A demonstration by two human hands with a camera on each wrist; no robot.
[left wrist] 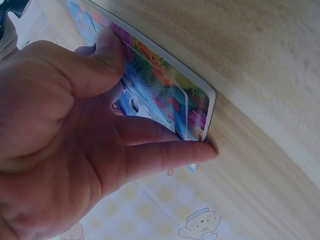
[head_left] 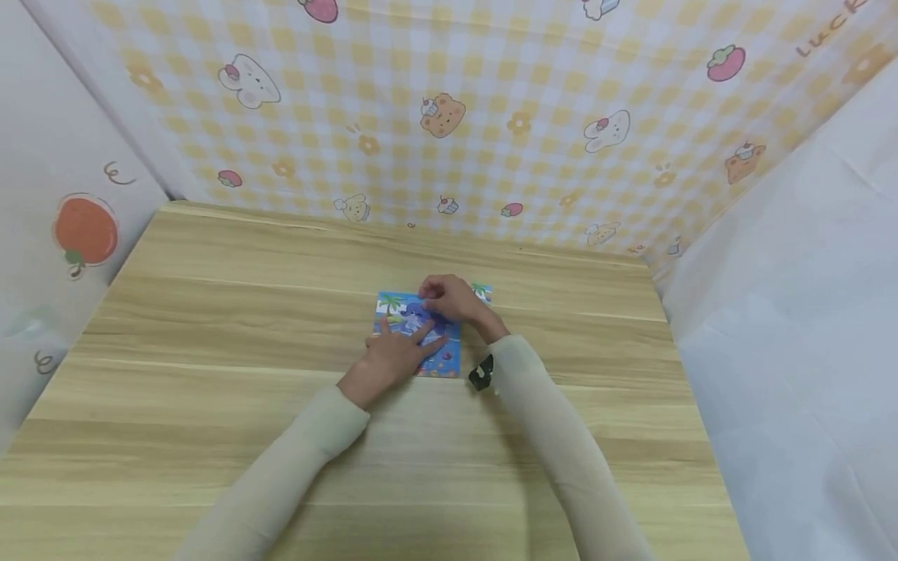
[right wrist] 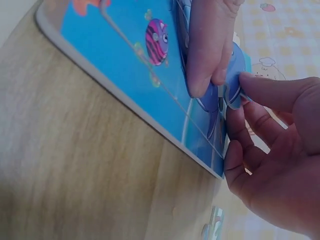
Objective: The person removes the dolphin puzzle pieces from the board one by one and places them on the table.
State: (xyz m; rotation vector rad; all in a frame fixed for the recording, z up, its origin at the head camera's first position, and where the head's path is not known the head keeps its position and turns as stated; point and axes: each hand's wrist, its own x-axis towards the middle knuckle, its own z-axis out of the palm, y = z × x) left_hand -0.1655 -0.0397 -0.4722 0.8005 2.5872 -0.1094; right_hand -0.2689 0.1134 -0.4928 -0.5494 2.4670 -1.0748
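A blue jigsaw puzzle board (head_left: 451, 363) with a sea picture lies flat on the wooden table. My left hand (head_left: 394, 357) rests on it with fingers spread; in the left wrist view the straight fingers (left wrist: 165, 156) reach the board's edge. At the board's far right part, my right hand (head_left: 456, 301) pinches a blue puzzle piece (right wrist: 234, 75) between thumb and fingers. The piece is slightly tilted, beside the left fingertips. Under the hands, part of the purple-blue dolphin picture (head_left: 414, 314) is hidden.
Another small puzzle piece (head_left: 482, 292) with a palm tree lies on the table (head_left: 281, 312) behind the right wrist. A dark object (head_left: 481, 374) sits by the right cuff. A checked cloth (head_left: 491, 156) hangs behind the table, with white sheets (head_left: 772, 327) at the sides.
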